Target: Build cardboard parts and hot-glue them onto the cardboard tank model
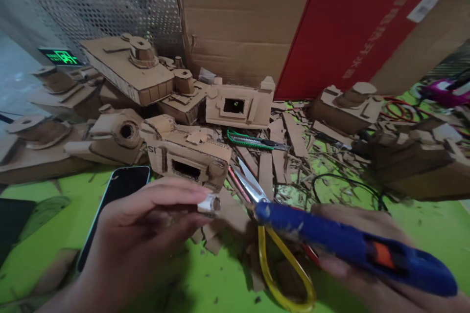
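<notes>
My left hand (135,234) is closed, pinching a small rolled cardboard tube (210,204) between thumb and fingers. Its end faces right, toward the tip of a blue glue gun (316,234); the two are apart. My right hand (352,254) is wrapped round the glue gun from behind and below, most of its fingers hidden by the tool. Under the gun's tip lie scissors with yellow handles (265,254), blades pointing away to the upper left. Just beyond my left hand stands a cardboard model part with a rectangular opening (205,156).
Several cardboard tank-like models (117,71) crowd the left; more cardboard builds (347,107) stand at right. A green utility knife (257,141) lies among cardboard scraps (293,132). A phone (127,183) is beside my left hand. A black cable (341,176) curls at right. Large cardboard panels (242,14) stand behind.
</notes>
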The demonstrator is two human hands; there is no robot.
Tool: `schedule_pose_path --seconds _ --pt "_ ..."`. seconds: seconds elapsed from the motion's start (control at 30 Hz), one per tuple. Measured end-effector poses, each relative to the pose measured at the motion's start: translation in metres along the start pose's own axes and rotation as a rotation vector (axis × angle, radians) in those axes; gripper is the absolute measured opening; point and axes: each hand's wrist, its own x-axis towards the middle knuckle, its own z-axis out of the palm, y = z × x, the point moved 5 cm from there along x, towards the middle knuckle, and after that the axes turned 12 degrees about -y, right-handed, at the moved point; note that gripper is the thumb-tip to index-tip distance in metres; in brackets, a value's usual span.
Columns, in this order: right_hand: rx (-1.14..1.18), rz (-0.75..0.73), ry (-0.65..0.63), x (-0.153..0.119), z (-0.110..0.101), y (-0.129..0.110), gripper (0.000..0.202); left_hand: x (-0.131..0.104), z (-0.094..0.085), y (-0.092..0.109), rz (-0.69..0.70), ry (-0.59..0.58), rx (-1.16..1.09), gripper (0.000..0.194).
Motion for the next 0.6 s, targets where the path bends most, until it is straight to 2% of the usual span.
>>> schedule_pose_path --seconds 0.1,0.23,0.33,0.47,0.6 --pt "-0.124 -0.004 0.048 0.003 -0.013 0.01 0.017 0.002 -0.01 0.003 0.021 0.031 0.078 0.026" --pt "-0.374 0.059 0.092 0.006 -0.026 0.027 0.023 0.008 -0.013 0.016 0.117 -0.086 0.252 0.027" --pt "-0.413 0.134 -0.004 0.002 -0.022 0.045 0.025 0.01 -0.008 0.024 0.163 -0.201 0.355 0.032" --pt "-0.418 0.185 -0.137 -0.003 -0.013 0.056 0.015 0.006 0.009 0.017 0.105 -0.444 0.475 0.025" --pt "-0.346 0.201 -0.171 -0.003 -0.009 0.055 0.02 0.0 0.02 0.005 0.024 -0.531 0.558 0.022"
